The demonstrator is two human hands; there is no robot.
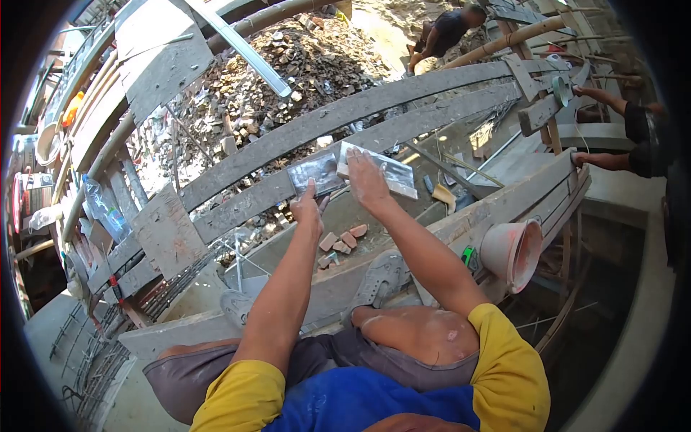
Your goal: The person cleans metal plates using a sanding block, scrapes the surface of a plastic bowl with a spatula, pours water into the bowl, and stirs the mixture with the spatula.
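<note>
The left grip is clamping the near edge of a dark glossy plate, its thumb lying along the upper face. The right grip is clasping the left end of a pale-edged slab, fingers stretching across its top. Both pieces are sitting side by side in front of the person, close together; whether their edges are touching, I cannot tell. Below them, broken bricks are lying in a small cluster. Nearer the right forearm, a green tape measure is resting just beside a red-stained bucket. Beyond the hands, grey planks are running across, and a rubble heap is spreading behind them. At left, a clear plastic bottle is leaning. Farther off, a person is bending beside the rubble; at far right, another person's hand is touching a board.
</note>
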